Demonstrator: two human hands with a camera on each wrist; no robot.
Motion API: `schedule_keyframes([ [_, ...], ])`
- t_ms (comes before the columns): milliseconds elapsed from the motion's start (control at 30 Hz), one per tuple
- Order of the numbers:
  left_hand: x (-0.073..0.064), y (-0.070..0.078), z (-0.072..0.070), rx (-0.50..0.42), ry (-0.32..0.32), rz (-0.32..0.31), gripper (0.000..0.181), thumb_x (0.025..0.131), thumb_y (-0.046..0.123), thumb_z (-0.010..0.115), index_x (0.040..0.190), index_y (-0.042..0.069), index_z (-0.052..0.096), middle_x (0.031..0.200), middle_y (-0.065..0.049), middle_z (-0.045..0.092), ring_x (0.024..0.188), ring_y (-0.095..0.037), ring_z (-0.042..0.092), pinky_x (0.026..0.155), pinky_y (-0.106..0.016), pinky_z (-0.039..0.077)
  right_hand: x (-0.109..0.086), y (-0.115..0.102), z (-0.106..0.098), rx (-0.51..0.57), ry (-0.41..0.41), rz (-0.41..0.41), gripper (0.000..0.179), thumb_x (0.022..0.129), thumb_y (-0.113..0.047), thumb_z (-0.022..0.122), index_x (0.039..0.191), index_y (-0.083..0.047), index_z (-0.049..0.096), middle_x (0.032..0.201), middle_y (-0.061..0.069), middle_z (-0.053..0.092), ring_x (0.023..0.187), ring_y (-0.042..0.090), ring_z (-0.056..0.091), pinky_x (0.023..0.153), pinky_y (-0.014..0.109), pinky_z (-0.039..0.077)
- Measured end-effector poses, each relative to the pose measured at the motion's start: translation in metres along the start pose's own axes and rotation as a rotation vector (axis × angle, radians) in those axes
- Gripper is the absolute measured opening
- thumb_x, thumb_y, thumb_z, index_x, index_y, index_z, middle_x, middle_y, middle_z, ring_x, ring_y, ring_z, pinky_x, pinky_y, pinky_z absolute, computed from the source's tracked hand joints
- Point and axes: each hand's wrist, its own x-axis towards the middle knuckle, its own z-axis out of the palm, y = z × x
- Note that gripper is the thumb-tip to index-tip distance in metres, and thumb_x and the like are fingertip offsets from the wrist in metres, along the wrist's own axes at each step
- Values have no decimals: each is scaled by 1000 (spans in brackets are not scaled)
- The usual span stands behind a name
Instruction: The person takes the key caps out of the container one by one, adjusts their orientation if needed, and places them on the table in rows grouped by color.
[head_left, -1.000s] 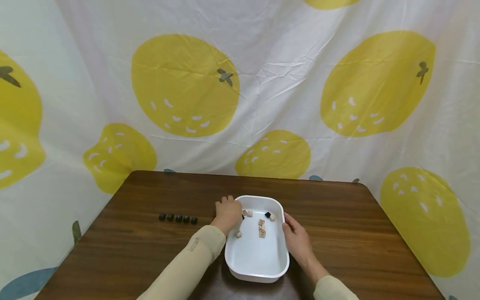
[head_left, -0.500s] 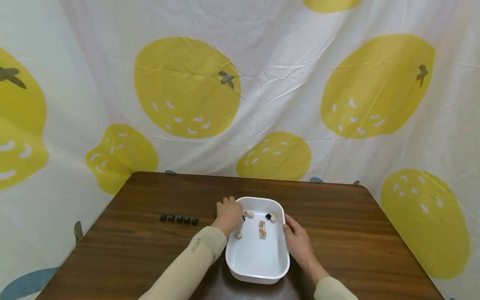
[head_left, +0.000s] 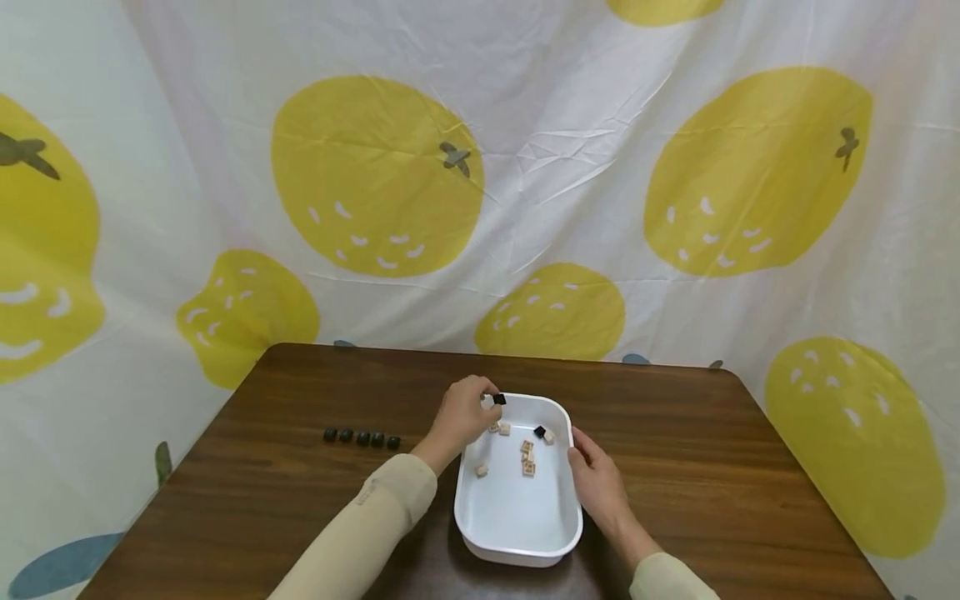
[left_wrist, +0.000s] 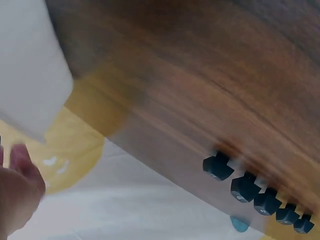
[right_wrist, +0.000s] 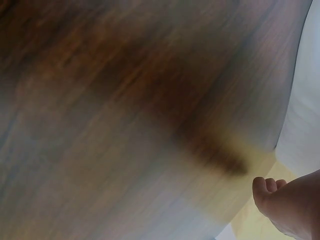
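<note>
In the head view, my left hand [head_left: 463, 414] pinches a small black block [head_left: 500, 399] between thumb and fingers, above the far left rim of the white tray [head_left: 517, 533]. On the tray's right side, my right hand [head_left: 598, 479] holds the wall, its thumb at the rim. Inside the tray lie another black block [head_left: 539, 432] and several pale wooden-looking blocks [head_left: 528, 469], some with brownish marks. The left wrist view catches part of my left hand [left_wrist: 20, 195] at its edge. My right hand [right_wrist: 290, 202] shows beside the tray in the right wrist view.
Several black blocks [head_left: 363, 437] stand in a row on the brown wooden table [head_left: 690, 467], left of the tray. They appear closer in the left wrist view, with pale marks on their faces. A lemon-print cloth [head_left: 555, 208] hangs behind the table.
My left hand has risen from inside the tray's left side and now shows a black block in its fingertips above the far rim. My right hand stays at the tray.
</note>
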Motion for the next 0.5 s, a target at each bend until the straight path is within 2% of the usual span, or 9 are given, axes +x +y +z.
schedule_keyframes([
  [100, 2, 4, -4, -110, -32, -45, 14, 84, 7, 72, 98, 8, 69, 89, -2, 67, 82, -16, 62, 69, -30, 52, 0, 0, -1, 0, -4, 5, 43, 104, -16, 46, 145, -1, 48, 139, 25, 53, 129, 40, 49, 106, 54, 38],
  [167, 3, 5, -5, -144, -45, -69, 15, 82, 5, 73, 96, 7, 68, 85, -1, 67, 79, -14, 61, 67, -28, 52, 0, 0, -1, -2, -5, 4, 43, 104, -16, 46, 145, 0, 48, 139, 25, 53, 129, 40, 49, 106, 54, 37],
  [333, 3, 4, -5, -176, -54, -100, 16, 80, 3, 75, 90, 8, 65, 83, -1, 65, 76, -14, 59, 65, -28, 50, -1, 0, -1, -4, 1, 2, 44, 104, -16, 47, 145, 0, 48, 139, 25, 53, 130, 41, 48, 106, 54, 37],
  [500, 3, 1, -7, -288, -38, -158, 16, 83, 11, 79, 91, 7, 66, 81, 0, 65, 73, -14, 61, 65, -28, 51, -1, 0, 1, -6, 16, -5, 44, 103, -17, 47, 144, 0, 49, 138, 24, 54, 128, 41, 50, 105, 54, 39],
])
